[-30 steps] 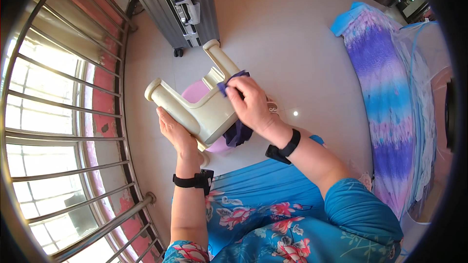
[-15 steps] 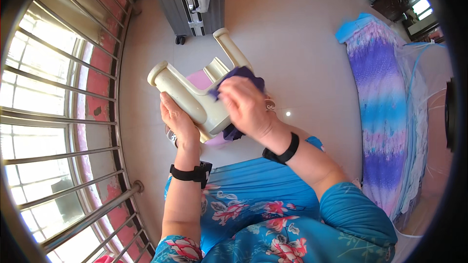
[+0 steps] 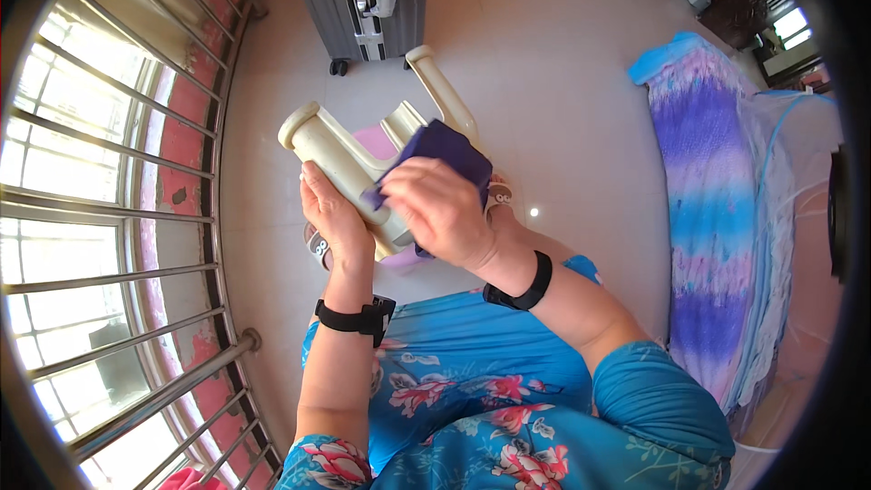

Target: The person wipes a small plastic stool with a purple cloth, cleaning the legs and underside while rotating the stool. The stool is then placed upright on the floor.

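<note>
A cream plastic frame [image 3: 334, 161] with rounded, knob-ended legs is held up in front of me; its exact kind is unclear. My left hand [image 3: 337, 220] grips its left leg from the side, the thumb lying along it. Bunched in the fingers of my right hand [image 3: 442, 210] is a dark purple cloth [image 3: 451, 152], pressed against the near body of the frame and draped over its right part. That part of the frame is hidden by the cloth and hand. Below the frame shows a pink object [image 3: 376, 142], mostly covered.
A grey suitcase [image 3: 313, 0] stands on the tiled floor [image 3: 562, 118] ahead. Metal window bars [image 3: 109, 277] run along my left. On the right is a bed-like shape under purple and blue fabric [image 3: 708, 191], with sheer netting beside it. My sandalled feet flank the pink object.
My right hand has shifted slightly left and down across the frame with the cloth, which now spreads wider. The left hand keeps its hold.
</note>
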The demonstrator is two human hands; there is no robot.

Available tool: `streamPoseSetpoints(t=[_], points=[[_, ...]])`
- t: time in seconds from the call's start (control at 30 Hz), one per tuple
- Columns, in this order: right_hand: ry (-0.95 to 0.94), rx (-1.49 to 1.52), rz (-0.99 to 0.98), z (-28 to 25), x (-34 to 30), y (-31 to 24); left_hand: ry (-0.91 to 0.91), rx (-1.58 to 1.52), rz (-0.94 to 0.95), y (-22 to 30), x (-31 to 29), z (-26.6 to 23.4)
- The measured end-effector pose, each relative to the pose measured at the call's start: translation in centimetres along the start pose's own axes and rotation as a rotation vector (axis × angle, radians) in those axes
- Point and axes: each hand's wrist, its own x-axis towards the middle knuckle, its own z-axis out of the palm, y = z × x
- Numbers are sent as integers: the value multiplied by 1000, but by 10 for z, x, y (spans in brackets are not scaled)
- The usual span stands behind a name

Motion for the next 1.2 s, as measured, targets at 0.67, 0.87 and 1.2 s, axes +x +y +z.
streamPoseSetpoints(t=[0.67,0.87,1.2], points=[[120,62,472,-30,2,43,6,83,-26,5,0,3],[152,118,535,-23,-2,42,20,80,-28,7,1,6],[-127,243,-24,12,6,-21,-52,163,20,-1,12,-7]])
